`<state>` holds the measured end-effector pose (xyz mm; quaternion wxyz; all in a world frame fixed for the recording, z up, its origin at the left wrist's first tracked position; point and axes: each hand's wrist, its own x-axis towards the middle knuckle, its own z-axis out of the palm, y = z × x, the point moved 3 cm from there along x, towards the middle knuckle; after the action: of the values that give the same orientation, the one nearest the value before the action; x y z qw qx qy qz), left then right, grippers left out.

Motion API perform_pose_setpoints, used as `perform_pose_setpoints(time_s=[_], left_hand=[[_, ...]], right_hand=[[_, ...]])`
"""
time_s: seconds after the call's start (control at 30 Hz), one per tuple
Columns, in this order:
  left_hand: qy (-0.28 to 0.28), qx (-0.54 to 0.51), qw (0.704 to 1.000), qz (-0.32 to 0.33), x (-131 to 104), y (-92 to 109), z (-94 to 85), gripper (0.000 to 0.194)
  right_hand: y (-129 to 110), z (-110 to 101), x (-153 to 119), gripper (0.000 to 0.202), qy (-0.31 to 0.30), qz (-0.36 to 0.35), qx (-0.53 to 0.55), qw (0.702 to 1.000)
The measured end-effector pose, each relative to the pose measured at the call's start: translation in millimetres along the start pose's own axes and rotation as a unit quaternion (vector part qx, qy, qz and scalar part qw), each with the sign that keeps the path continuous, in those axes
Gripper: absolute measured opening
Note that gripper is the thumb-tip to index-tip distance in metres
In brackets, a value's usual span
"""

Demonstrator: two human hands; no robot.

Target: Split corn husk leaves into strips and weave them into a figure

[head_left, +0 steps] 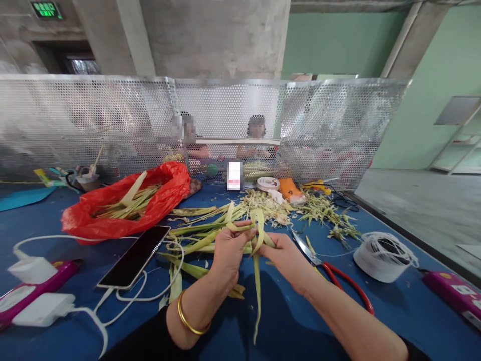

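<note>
My left hand (228,254) pinches a pale green leaf strip (257,288), which loops up between both hands and hangs down in a narrow tail. From the other side, my right hand (288,256) grips the same folded strip with thumb and fingers close together. The strip's crossing point is partly covered by my fingertips. Beneath and left of my hands lie long leaf stalks (199,244), green to yellowish. Scissors with red handles (351,288) rest just right of my right wrist, blades pointing away from me.
At left sit a red plastic bag (93,226) of leaf strips, a phone (137,255) with white cables and a purple power strip (41,288). A white string roll (383,255) stands at right. Leaf scraps (270,208) lie behind my hands, before a perforated metal screen (319,115); people sit beyond.
</note>
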<state>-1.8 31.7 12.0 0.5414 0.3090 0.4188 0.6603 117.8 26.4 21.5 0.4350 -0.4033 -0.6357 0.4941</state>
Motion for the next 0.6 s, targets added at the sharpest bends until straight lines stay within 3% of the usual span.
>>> perform_pose_setpoints(time_s=[0.1,0.17,0.27,0.3,0.37,0.47,0.6], left_hand=[[0.036,-0.004,0.999,0.022,4,5,-4.5,0.029],[0.053,-0.003,0.998,0.026,5,9,-6.9,0.024],[0.035,0.016,0.999,0.007,3,8,-5.3,0.02],[0.02,0.026,0.999,0.007,1,6,-3.7,0.019],[-0.011,0.049,0.999,0.021,-2,4,0.4,0.019],[-0.061,0.084,0.994,0.04,-5,0,5.4,0.021],[-0.114,0.158,0.979,0.055,-7,-1,8.1,0.04]], right_hand=[[4,-9,3,0.027,0.0,0.071,0.011,0.997],[5,-23,7,0.03,0.09,0.053,0.015,0.994],[3,-40,12,0.039,0.221,-0.037,-0.054,0.973],[2,-42,13,0.038,0.227,-0.063,-0.099,0.967],[0,-37,14,0.028,0.167,-0.093,-0.153,0.97],[0,-25,14,0.022,0.057,-0.085,-0.083,0.991],[3,-23,11,0.016,0.123,-0.059,-0.067,0.988]])
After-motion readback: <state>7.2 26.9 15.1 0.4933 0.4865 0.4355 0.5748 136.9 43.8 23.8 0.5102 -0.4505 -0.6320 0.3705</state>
